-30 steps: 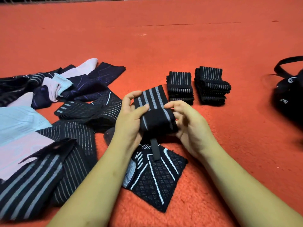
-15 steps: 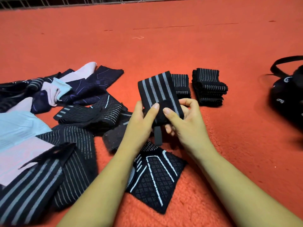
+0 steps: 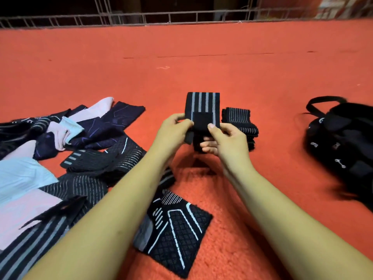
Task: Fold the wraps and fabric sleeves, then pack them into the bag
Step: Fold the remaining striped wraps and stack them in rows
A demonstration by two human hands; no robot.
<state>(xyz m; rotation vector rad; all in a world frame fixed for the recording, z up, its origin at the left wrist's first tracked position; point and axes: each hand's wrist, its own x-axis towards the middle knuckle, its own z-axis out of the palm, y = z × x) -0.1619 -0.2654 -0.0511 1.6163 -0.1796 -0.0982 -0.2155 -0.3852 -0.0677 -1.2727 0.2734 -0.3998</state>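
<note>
A folded black wrap with grey stripes (image 3: 202, 106) is held upright above the red carpet. My left hand (image 3: 173, 131) pinches its left edge and my right hand (image 3: 228, 142) pinches its right edge with the thumb on the black patch. Behind it sits a stack of folded striped wraps (image 3: 241, 122), partly hidden by the held wrap and my right hand. A black bag (image 3: 343, 144) lies at the right. A flat black sleeve with white lines (image 3: 177, 229) lies between my forearms.
A loose pile of unfolded wraps and sleeves (image 3: 60, 150), black, navy, pink and pale blue, spreads over the left side. A metal railing (image 3: 141, 17) runs along the far edge of the red carpet (image 3: 222, 57).
Both hands have lifted the striped wrap higher and farther forward, turning it upright. It now hides one folded stack. The view has tilted up, showing the railing and more of the bag.
</note>
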